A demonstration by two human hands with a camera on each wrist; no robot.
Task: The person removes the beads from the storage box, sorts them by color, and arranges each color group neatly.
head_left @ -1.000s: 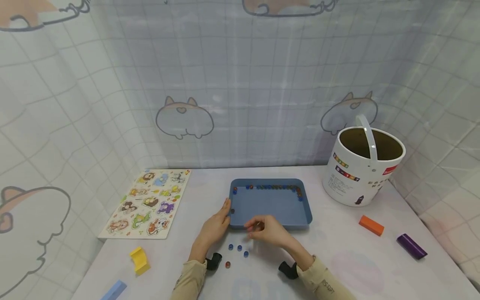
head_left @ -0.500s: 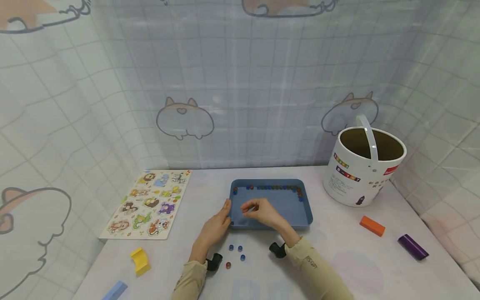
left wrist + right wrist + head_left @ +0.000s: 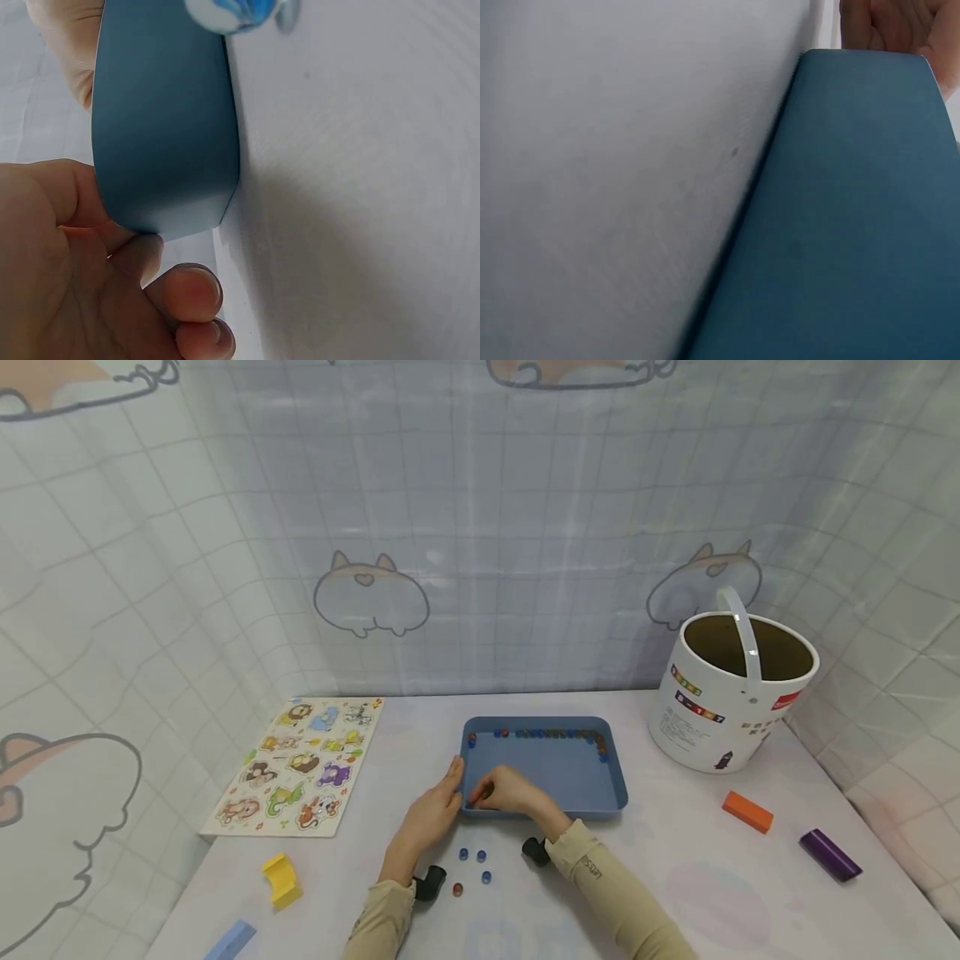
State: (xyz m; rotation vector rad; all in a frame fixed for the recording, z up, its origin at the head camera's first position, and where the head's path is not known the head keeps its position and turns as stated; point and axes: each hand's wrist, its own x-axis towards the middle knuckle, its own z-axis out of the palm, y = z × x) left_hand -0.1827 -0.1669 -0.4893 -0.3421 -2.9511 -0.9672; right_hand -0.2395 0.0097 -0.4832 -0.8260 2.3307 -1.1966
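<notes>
A shallow blue tray [image 3: 558,785] stands on the table, with several blue and reddish-brown marbles [image 3: 558,733] lined along its far wall and corners. My left hand [image 3: 429,817] grips the tray's left wall; in the left wrist view its fingers bend about the tray's corner. My right hand [image 3: 513,792] reaches over the near wall into the near left corner, its fingertips curled at a small dark marble [image 3: 471,805] that they mostly hide. On the table before the tray lie three blue marbles [image 3: 482,856] and a reddish-brown marble [image 3: 457,889].
A white bucket [image 3: 693,731] with a raised handle stands at the back right. Nearer lie an orange block [image 3: 747,812] and a purple block [image 3: 830,855]. An animal puzzle board [image 3: 300,768] lies at left, with a yellow block [image 3: 282,882] and a light blue block [image 3: 231,941] in front.
My right hand has moved from the near rim over the tray, then down into its near left corner. A dark marble rolled there along the left wall. One blue table marble shifted slightly. The left hand stays.
</notes>
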